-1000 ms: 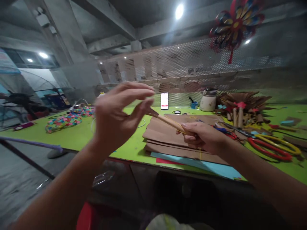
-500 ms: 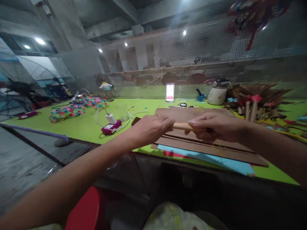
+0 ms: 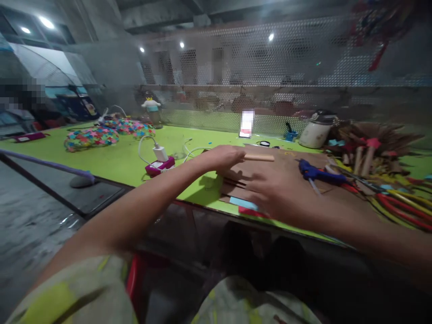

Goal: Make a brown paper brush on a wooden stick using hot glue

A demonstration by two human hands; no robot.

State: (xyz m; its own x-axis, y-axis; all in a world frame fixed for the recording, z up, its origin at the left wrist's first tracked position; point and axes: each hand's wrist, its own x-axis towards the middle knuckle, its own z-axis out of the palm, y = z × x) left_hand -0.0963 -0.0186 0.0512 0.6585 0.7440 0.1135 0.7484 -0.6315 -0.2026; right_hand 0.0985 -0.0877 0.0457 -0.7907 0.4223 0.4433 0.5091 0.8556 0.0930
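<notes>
A thin tan tube, like rolled paper, is gripped at its left end by my left hand. Its right end sticks out free over the brown cardboard sheets. Just below the tube my right hand is smeared by motion, apart from the tube and over the cardboard. Whether its fingers hold anything cannot be made out. Right of that hand a blue glue gun lies on the cardboard. Light blue paper and red paper show under the sheets' front edge.
On the green table a purple power strip carries a white charger and cable. Colourful star garlands lie left. A lit phone stands behind, with a pale jug and brown paper crafts to the right.
My right hand has let go of the tube and moved down toward me. My left hand keeps the tube. The view has shifted, and the glue gun now shows.
</notes>
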